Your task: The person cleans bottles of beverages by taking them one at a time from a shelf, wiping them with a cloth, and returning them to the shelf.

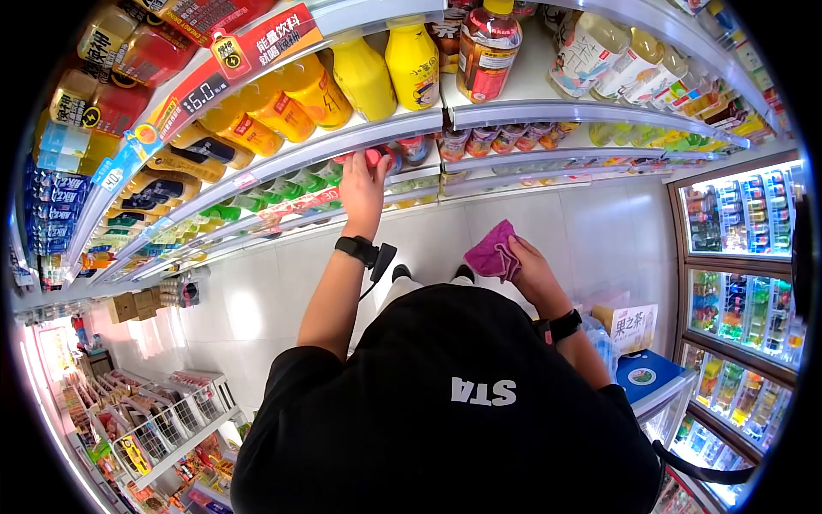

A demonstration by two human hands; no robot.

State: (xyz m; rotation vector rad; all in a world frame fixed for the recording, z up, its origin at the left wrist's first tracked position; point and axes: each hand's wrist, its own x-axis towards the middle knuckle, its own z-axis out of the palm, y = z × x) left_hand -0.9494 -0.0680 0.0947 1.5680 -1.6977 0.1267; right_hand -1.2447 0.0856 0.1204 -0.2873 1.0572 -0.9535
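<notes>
My left hand (363, 182) reaches into the shelf below the top one, its fingers closed around the red cap of a bottle (373, 158). Most of that bottle is hidden under the shelf edge and my fingers. Beside it stand green bottles (306, 181) and another red-capped bottle (415, 149). A crumpled purple cloth (494, 251) is gripped in my right hand (533, 267), held out over the floor, apart from the shelves. On the top shelf, yellow bottles (413, 64) and orange bottles (315, 90) stand in rows above my left hand.
Price strips (201, 98) line the curved shelf edges. Glass-door coolers (743, 291) full of drinks stand at the right. Near my right elbow are a white carton (632, 327) and a blue box (655, 374). A wire rack (175, 420) of packets stands at lower left, with brown cartons (137, 304) farther back.
</notes>
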